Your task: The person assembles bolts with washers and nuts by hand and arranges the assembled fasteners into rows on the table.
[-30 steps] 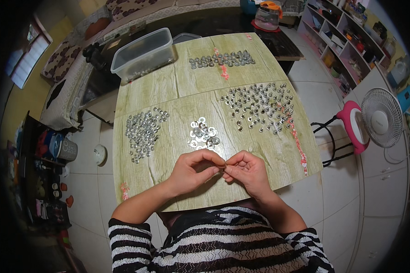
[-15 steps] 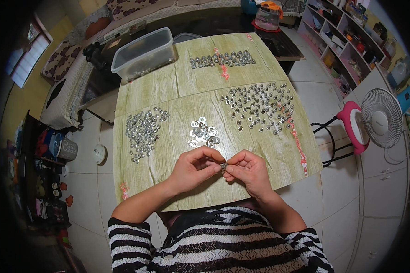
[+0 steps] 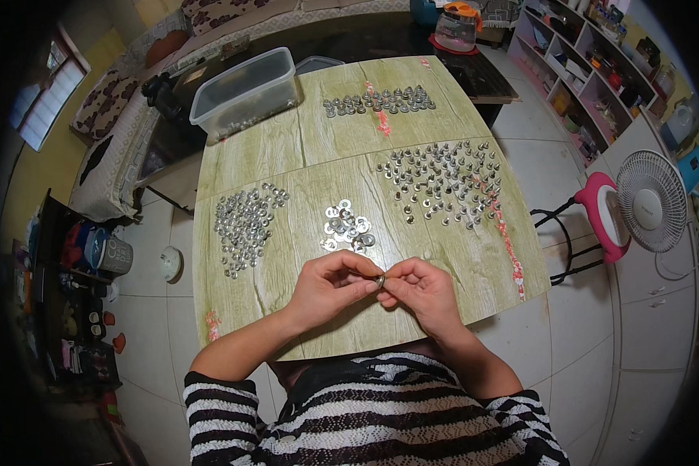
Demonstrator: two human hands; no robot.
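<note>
Over the table's near edge, my left hand and my right hand meet fingertip to fingertip. Both are closed in a pinch on one small metal bolt, largely covered by the fingers; whether a washer or nut sits on it is too small to tell. Just beyond my left hand lies a loose heap of flat silver washers. Many small shiny nuts spread to the left. On the right, many bolts stand on their heads. Farther back, bolts with pieces fitted on them stand in rows.
A clear plastic tub with small metal parts in its bottom stands at the far left of the wood-patterned table. Beyond is a dark table with a jar. A fan and a pink chair are on the right.
The fingertips have turned the bolt slightly and closed more tightly over it. The piles on the table have stayed where they were.
</note>
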